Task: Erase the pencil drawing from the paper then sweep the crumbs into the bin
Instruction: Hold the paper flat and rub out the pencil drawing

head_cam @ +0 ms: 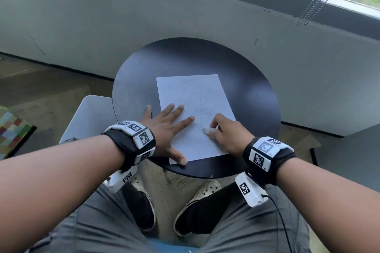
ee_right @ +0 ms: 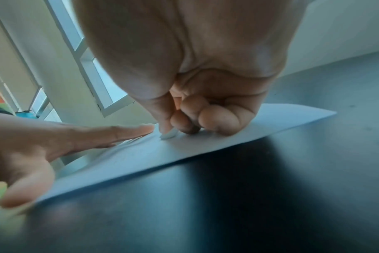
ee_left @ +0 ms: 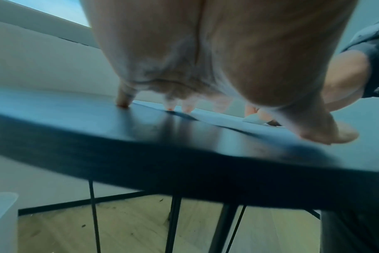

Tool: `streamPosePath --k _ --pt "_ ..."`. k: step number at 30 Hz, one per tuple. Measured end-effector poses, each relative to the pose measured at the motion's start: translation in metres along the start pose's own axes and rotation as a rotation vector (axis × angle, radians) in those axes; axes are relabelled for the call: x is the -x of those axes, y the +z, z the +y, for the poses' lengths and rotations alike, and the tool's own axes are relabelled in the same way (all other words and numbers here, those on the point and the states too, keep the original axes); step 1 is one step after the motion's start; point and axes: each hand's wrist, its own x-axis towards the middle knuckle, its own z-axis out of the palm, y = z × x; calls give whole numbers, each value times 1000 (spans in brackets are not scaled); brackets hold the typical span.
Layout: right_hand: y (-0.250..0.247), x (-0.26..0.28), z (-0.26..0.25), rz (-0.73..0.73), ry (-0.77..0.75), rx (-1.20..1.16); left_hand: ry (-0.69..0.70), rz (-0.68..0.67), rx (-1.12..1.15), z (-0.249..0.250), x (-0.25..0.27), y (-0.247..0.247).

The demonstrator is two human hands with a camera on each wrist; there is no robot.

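Round black table [head_cam: 246, 92], smooth white paper [head_cam: 197, 96], pinched eraser [ee_right: 169, 135].

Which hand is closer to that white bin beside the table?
Left. The left hand lies flat on the paper's edge nearest the bin; the right hand works farther across the paper.

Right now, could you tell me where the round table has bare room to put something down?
Bare round table lies beyond and right of the paper, also far-left. The near edge is crowded: left hand presses the paper, right hand grips the eraser.

head cam high, looking down; wrist cams low, close; shared: paper [head_cam: 195, 113] [ee_right: 184, 150]
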Motion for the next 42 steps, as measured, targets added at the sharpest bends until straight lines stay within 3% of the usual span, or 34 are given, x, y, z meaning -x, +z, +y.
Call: streamPosePath --k 6,12,18,23,28,30,34,39,42 --pt "0 5 -9 4 52 144 -51 60 -1 -10 8 7" --pt "32 21 -41 -178 -312 225 -20 26 -20 -8 0 3" --pt "4 -14 -36 48 -115 201 -24 22 -32 -9 -1 3" --pt "26 16 -51 -216 -412 312 -19 24 -30 -7 0 4" --pt "6 -15 -39 30 -175 241 -27 12 -42 -7 0 1" --pt "12 -6 -44 12 -233 260 -25 12 -41 -7 0 2" --pt "25 15 -54 -200 -439 341 -19 22 -34 -7 0 2" --pt "7 -13 -40 50 -177 223 -26 13 -31 -8 -1 2" --pt "24 6 -47 -61 -344 274 -23 14 -27 -8 -1 3"
